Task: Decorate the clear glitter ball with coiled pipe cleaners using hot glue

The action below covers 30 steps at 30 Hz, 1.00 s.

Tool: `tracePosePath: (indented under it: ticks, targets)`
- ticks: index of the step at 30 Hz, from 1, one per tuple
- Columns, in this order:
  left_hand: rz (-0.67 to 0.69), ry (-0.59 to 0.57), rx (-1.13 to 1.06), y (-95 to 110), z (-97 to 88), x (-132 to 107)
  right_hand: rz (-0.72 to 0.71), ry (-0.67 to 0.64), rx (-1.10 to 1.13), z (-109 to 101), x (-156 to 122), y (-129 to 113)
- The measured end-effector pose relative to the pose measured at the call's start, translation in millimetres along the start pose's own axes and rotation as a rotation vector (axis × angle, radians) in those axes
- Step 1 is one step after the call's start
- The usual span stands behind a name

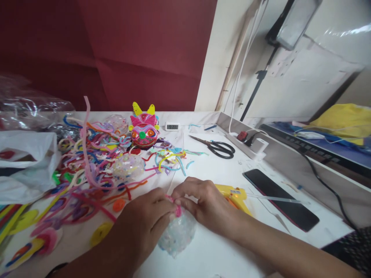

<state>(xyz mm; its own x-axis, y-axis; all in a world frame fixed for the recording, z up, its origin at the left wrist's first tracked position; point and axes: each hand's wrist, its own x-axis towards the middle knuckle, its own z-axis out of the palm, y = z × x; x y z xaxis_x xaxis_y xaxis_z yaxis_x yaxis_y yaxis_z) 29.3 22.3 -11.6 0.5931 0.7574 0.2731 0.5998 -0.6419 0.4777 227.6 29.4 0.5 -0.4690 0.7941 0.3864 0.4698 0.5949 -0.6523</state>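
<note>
Head | clear bead-speckled ball point(177, 234) | pink strip point(177, 210) on top

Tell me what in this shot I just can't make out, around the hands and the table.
- Pink piece, head view: mostly covered by the left hand and right hand; its shape is unclear.
- Clear beaded ball: its top is hidden under both hands.
- Yellow glue gun: its handle is behind the right hand.
- Small digital display: digits too small to read.
- Plastic bags: cut off by the left edge.
</note>
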Motion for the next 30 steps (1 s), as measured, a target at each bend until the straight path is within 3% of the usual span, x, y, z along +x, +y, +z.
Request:
tracePosePath:
  ticks: [6, 12, 21, 30]
  targets:
    - [0.180, 0.237, 0.173, -4, 1.9, -1, -0.041, 0.017, -0.076, 2, -4, 1]
    - [0.236, 0.217, 0.105, -7, 4.3, 1, -0.045, -0.032, -0.128, -5, -10, -6]
    - [0.190, 0.141, 0.056, -8, 7.2, 0, -0.095, 0.043, -0.253, -1, -26, -14]
    - [0.248, 0.250, 0.089, -11, 13.8, 2, -0.241, 0.106, -0.524, 12, -37, -17]
